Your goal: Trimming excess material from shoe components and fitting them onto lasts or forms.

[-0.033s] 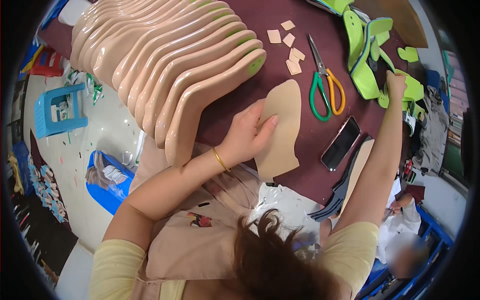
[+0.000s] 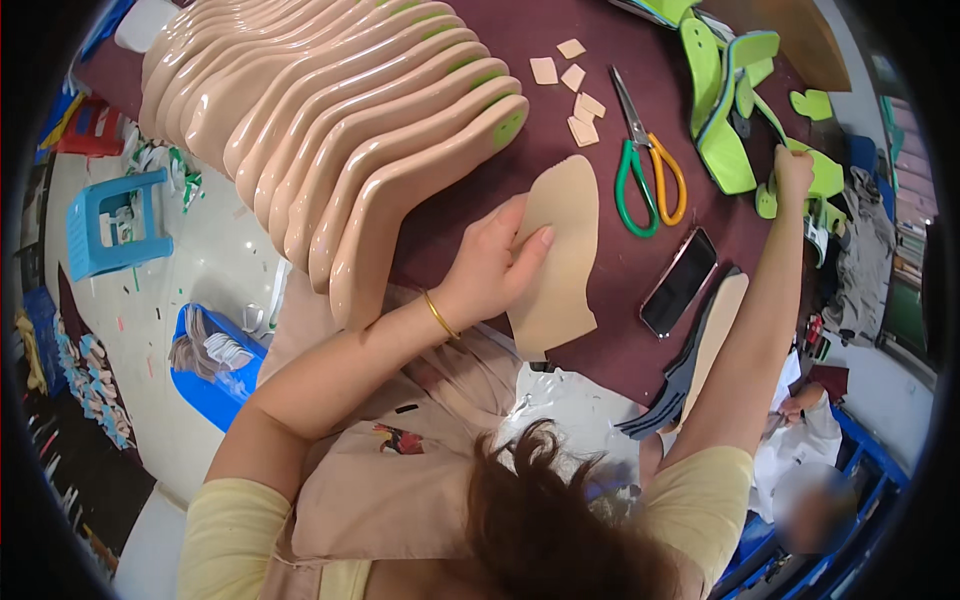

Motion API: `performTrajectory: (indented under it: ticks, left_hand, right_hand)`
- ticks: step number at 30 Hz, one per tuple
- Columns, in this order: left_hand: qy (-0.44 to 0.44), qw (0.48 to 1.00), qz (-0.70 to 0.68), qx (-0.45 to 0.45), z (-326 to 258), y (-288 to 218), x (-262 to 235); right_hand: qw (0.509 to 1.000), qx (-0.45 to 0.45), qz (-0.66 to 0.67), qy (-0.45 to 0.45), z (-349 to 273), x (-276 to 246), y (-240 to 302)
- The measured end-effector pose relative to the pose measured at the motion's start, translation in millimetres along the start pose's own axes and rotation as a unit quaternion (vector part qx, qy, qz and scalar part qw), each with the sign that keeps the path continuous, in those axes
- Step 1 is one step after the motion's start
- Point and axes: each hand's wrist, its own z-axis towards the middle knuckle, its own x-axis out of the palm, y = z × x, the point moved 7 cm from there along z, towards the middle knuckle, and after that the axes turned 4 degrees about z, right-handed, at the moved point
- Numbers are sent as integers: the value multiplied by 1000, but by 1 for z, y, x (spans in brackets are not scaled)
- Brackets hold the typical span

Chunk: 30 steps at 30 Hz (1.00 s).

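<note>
My left hand (image 2: 495, 265) presses and grips a flat beige insole-shaped piece (image 2: 562, 255) on the maroon table (image 2: 600, 340), right beside a long leaning row of beige moulded soles (image 2: 330, 130). My right arm stretches far to the right. There my right hand (image 2: 793, 168) is closed on a green shoe piece (image 2: 826, 178) among several green sandal parts (image 2: 725, 110).
Scissors (image 2: 645, 160) with green and orange handles, small tan squares (image 2: 572, 85) and a dark phone (image 2: 680, 282) lie between my hands. Dark and beige insoles (image 2: 700, 350) overhang the near table edge. A blue stool (image 2: 110, 220) and blue bin (image 2: 215, 365) stand on the floor at left. Another person (image 2: 810, 440) sits lower right.
</note>
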Motion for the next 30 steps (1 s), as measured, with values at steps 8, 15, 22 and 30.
performTrajectory:
  ticks: [8, 15, 22, 30]
  left_hand:
    - [-10, 999, 15, 39, 1, -6, 6]
    - [-12, 999, 3, 46, -2, -4, 9]
    - [5, 999, 6, 42, -1, -3, 9]
    - [33, 997, -20, 72, -3, -14, 24]
  right_hand:
    - [913, 118, 376, 109, -65, -64, -65]
    - [991, -111, 63, 30, -73, -36, -31]
    - [941, 233, 235, 68, -59, 1, -40]
    - [957, 198, 84, 195, 77, 57, -116]
